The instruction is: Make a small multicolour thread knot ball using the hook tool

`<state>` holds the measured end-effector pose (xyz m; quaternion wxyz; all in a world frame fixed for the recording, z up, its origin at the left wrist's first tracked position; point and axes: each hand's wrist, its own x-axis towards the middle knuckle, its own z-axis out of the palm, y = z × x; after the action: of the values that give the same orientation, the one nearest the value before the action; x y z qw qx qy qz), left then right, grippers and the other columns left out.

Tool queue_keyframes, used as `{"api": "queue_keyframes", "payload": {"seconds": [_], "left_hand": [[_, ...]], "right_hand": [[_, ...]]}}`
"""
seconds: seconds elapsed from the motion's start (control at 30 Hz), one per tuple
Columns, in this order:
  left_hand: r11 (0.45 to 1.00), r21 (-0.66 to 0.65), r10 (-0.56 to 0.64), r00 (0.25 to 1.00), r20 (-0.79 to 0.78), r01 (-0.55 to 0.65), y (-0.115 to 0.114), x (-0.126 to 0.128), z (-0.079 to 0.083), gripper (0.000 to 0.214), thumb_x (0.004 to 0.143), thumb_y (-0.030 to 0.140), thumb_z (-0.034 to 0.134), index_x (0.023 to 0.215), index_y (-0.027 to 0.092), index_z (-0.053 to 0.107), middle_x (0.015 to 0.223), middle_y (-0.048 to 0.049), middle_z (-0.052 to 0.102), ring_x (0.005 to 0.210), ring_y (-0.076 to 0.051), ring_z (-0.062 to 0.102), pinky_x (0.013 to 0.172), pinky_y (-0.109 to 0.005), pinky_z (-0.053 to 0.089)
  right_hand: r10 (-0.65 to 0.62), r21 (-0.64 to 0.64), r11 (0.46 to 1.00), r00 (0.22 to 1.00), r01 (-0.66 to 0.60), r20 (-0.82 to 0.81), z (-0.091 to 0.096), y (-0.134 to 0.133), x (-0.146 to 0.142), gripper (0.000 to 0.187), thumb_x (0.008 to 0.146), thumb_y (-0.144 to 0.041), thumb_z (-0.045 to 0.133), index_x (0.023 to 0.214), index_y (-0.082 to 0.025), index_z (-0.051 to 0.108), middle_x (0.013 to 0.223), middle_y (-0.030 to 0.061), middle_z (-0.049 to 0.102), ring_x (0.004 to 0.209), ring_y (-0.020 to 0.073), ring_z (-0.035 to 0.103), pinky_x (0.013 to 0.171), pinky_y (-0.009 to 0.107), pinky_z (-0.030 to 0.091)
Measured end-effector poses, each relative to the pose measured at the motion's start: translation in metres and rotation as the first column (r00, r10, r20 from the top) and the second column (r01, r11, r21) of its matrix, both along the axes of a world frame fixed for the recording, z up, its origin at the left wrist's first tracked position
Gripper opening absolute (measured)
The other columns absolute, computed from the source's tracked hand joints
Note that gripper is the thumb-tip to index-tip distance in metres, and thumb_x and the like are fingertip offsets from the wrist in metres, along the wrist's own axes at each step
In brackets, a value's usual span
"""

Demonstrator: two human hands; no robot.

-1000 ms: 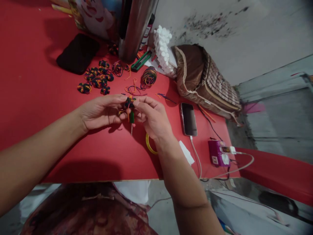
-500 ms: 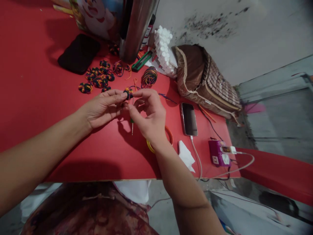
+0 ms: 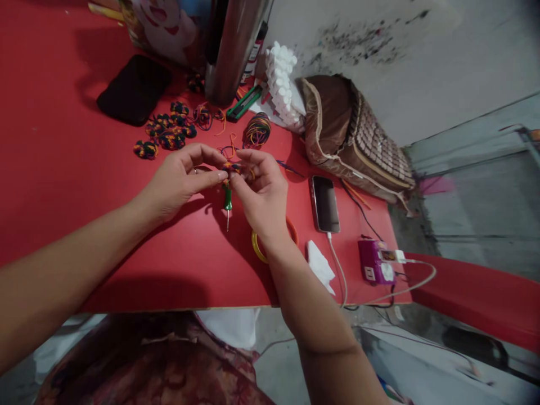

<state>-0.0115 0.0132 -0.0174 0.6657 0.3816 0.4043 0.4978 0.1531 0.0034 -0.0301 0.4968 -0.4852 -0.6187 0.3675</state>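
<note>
Between my two hands is a small crocheted piece [image 3: 232,167] of orange and dark multicoloured yarn, partly hidden by fingers. My left hand [image 3: 185,177] pinches its left side with thumb and fingertips. From the right, my right hand [image 3: 264,194] grips it with thumb and forefinger, the other fingers curled. Just below lies a crochet hook [image 3: 228,199] with a green handle and thin metal tip. A ball of the same yarn [image 3: 257,129] sits beyond my right hand. Several finished-looking crocheted pieces [image 3: 171,132] are heaped past my left hand.
Under my right wrist are yellow and orange rings [image 3: 256,247]. A charging phone [image 3: 325,203], white paper [image 3: 320,267] and a purple power box [image 3: 375,261] lie right. Behind stand a metal flask [image 3: 232,53], a green cutter [image 3: 244,104] and a brown quilted cover [image 3: 354,135]. A black pouch [image 3: 134,90] lies far left.
My left hand has turned and shifted right, its fingers now bent over the crocheted piece. Both thumbs have come together on it. More of the green hook handle shows.
</note>
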Motion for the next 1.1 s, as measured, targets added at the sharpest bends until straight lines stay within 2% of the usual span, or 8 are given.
{"api": "queue_keyframes", "payload": {"seconds": [0.2, 0.37, 0.43, 0.53, 0.6, 0.7, 0.97, 1.1], "left_hand": [[0.998, -0.058, -0.003, 0.998, 0.062, 0.007, -0.001, 0.003, 0.000, 0.013, 0.082, 0.009, 0.083, 0.080, 0.015, 0.071, 0.072, -0.0023, 0.073, 0.061, -0.013, 0.070, 0.065, -0.024, 0.060], [0.998, -0.069, 0.008, 0.999, 0.049, -0.004, 0.002, 0.000, 0.000, 0.013, 0.083, 0.009, 0.080, 0.080, 0.016, 0.070, 0.070, -0.0023, 0.071, 0.055, -0.014, 0.067, 0.055, -0.025, 0.060], [0.997, -0.066, 0.032, 0.999, 0.040, -0.029, 0.004, -0.002, 0.000, 0.012, 0.082, 0.009, 0.080, 0.080, 0.017, 0.070, 0.071, -0.0014, 0.070, 0.054, -0.013, 0.066, 0.054, -0.025, 0.060], [0.996, -0.067, 0.069, 0.997, 0.044, -0.066, 0.007, -0.004, 0.001, 0.012, 0.081, 0.008, 0.077, 0.079, 0.017, 0.070, 0.070, -0.0004, 0.070, 0.053, -0.011, 0.064, 0.052, -0.023, 0.058], [0.994, -0.068, 0.091, 0.995, 0.039, -0.088, 0.009, -0.005, 0.002, 0.012, 0.081, 0.009, 0.077, 0.077, 0.017, 0.070, 0.070, -0.0005, 0.070, 0.055, -0.011, 0.064, 0.053, -0.022, 0.057], [0.991, -0.048, 0.125, 0.992, 0.008, -0.125, 0.009, -0.006, 0.003, 0.014, 0.080, 0.008, 0.077, 0.073, 0.018, 0.069, 0.069, -0.0007, 0.070, 0.059, -0.012, 0.065, 0.054, -0.022, 0.055], [0.980, 0.025, 0.200, 0.977, -0.073, -0.199, 0.014, -0.006, 0.001, 0.023, 0.081, 0.002, 0.073, 0.067, 0.019, 0.068, 0.064, 0.0015, 0.065, 0.058, -0.008, 0.059, 0.057, -0.019, 0.047], [0.969, 0.108, 0.229, 0.971, -0.065, -0.221, 0.016, -0.007, 0.001, 0.022, 0.081, 0.003, 0.073, 0.069, 0.020, 0.066, 0.066, 0.0040, 0.064, 0.059, -0.008, 0.057, 0.060, -0.021, 0.048]], "right_hand": [[0.031, -0.001, 1.000, 0.997, -0.031, 0.076, 0.008, 0.003, 0.012, 0.034, 0.095, -0.031, 0.071, 0.126, -0.029, 0.056, 0.104, 0.0006, 0.069, 0.086, 0.0150, 0.067, 0.078, 0.032, 0.058], [-0.207, 0.216, 0.966, 0.930, 0.144, 0.304, 0.031, -0.005, 0.033, 0.012, 0.101, -0.024, 0.062, 0.112, -0.026, 0.066, 0.093, 0.0008, 0.069, 0.076, 0.0161, 0.062, 0.072, 0.033, 0.052], [-0.139, 0.214, 0.977, 0.814, 0.018, 0.564, 0.035, -0.011, 0.035, 0.012, 0.101, -0.018, 0.059, 0.103, -0.022, 0.071, 0.094, 0.0045, 0.072, 0.083, 0.0195, 0.065, 0.077, 0.035, 0.052], [0.100, -0.008, 0.976, 0.421, -0.215, 0.901, 0.035, -0.018, 0.028, 0.030, 0.104, -0.010, 0.049, 0.118, -0.017, 0.074, 0.117, 0.0144, 0.075, 0.100, 0.0258, 0.069, 0.080, 0.036, 0.050], [0.184, -0.137, 0.953, 0.157, -0.269, 0.970, 0.035, -0.022, 0.020, 0.037, 0.106, -0.010, 0.045, 0.133, -0.017, 0.070, 0.130, 0.0185, 0.071, 0.106, 0.0291, 0.070, 0.078, 0.036, 0.049], [0.234, -0.250, 0.930, -0.088, -0.271, 0.968, 0.040, -0.023, 0.011, 0.037, 0.108, -0.013, 0.043, 0.136, -0.017, 0.066, 0.126, 0.0203, 0.070, 0.099, 0.0295, 0.071, 0.070, 0.036, 0.045], [0.172, -0.350, 0.724, -0.336, -0.594, 0.926, 0.057, 0.002, 0.005, 0.038, 0.111, -0.014, 0.033, 0.130, -0.017, 0.066, 0.125, 0.0196, 0.070, 0.097, 0.0283, 0.070, 0.064, 0.036, 0.043], [0.190, -0.424, 0.641, -0.404, -0.639, 0.895, 0.055, 0.010, 0.011, 0.038, 0.111, -0.013, 0.032, 0.130, -0.015, 0.064, 0.115, 0.0161, 0.072, 0.083, 0.0239, 0.068, 0.063, 0.036, 0.040]]}}
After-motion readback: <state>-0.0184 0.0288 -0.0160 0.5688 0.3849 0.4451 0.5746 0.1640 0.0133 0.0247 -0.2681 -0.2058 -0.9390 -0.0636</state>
